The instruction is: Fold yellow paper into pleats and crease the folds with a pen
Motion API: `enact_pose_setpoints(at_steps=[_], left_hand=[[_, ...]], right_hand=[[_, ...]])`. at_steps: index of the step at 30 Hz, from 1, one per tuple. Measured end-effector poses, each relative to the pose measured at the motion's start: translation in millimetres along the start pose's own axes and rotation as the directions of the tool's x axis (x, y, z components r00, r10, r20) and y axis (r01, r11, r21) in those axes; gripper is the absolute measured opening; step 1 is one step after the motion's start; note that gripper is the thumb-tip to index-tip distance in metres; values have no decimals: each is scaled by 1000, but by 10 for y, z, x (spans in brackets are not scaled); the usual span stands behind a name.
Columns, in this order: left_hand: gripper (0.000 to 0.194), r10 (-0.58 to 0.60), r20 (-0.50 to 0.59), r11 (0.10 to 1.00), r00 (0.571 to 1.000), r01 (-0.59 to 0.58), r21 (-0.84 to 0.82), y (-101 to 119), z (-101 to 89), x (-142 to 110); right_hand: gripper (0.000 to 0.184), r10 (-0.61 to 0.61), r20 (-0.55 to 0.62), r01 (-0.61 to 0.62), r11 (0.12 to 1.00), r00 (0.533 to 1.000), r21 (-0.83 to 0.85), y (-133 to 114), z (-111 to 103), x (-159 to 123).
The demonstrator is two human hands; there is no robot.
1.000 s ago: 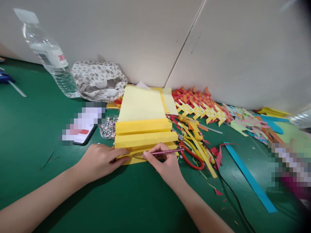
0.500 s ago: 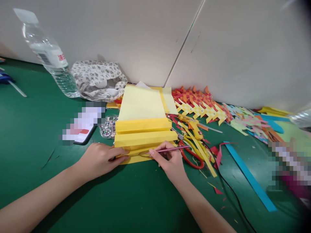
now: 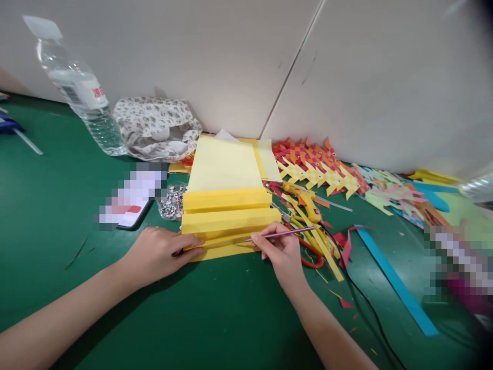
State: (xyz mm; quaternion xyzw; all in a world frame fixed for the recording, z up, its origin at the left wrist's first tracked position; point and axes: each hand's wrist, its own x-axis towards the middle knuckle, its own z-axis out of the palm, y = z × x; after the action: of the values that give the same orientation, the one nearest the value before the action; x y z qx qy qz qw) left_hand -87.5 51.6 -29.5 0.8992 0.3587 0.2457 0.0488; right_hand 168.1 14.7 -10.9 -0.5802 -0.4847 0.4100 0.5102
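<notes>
A pleated sheet of yellow paper (image 3: pixel 227 222) lies in front of me, its folds running from left to right. My left hand (image 3: pixel 157 254) is closed at the paper's lower left edge, thumb and fingers pinching the front fold. In my right hand (image 3: pixel 283 254) is a pinkish-purple pencil (image 3: pixel 296 230), held in a writing grip. Its tip points left and meets the front fold, right of the middle. Just beyond my right hand lie scissors with red handles (image 3: pixel 316 261), partly hidden by the hand.
Pale yellow sheets (image 3: pixel 227 162) lie behind the pleats. At left are a phone (image 3: pixel 133 198), a water bottle (image 3: pixel 82 92) and a patterned cloth bag (image 3: pixel 154 123). A yellow glue gun (image 3: pixel 306 203), its black cable (image 3: pixel 370 303), woven paper pieces (image 3: pixel 319 174) and a blue strip (image 3: pixel 396 280) are at right.
My right hand and the pencil have moved right along the front fold of the yellow paper. My left hand has stayed in place at the left edge.
</notes>
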Motion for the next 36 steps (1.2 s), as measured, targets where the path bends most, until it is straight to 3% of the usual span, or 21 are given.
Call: enact_pose_setpoints(at_steps=[4,15,28,36], left_hand=[[18,3,8,1000,1000,-3,6,0,-6,-8],[20,12,15,999,1000,-13,36,19,-9,5],[19,15,-3,1000,1000,-15,13,5,-7,-17],[19,8,8,1000,1000,-9,20,14,2,-4]], right_hand=[[26,-23,-29,23,1000,999,4,-25,-16,-3],[22,28,139,-8,990,990,-140,-66,171,-81],[28,-57,21,58,997,998,-49,13,-77,22],[25,-51,76,57,994,996,-90,-41,67,-30]])
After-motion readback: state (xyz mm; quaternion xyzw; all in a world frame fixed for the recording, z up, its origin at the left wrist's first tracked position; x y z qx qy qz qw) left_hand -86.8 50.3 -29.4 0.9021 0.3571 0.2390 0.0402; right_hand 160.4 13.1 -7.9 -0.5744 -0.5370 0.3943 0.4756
